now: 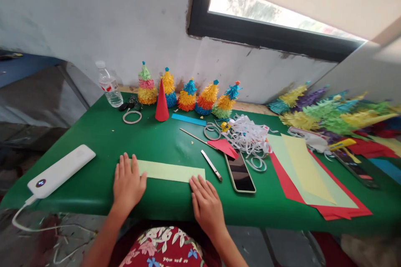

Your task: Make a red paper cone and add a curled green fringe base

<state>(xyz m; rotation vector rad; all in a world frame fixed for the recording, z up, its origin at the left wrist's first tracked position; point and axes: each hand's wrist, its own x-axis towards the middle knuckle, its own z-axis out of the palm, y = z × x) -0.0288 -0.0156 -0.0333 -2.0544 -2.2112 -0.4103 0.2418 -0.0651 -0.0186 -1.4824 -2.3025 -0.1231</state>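
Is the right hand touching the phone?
No, the right hand rests on one end of the pale paper strip, apart from the phone.

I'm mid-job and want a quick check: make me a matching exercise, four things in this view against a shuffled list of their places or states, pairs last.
1. Pale green strip
2. Red cone
3. White power bank
4. Bottle

A. In front of the fringed cones
B. Capped
C. Flat, between left hand and right hand
D. Cable plugged in

Pairs: 1-C, 2-A, 3-D, 4-B
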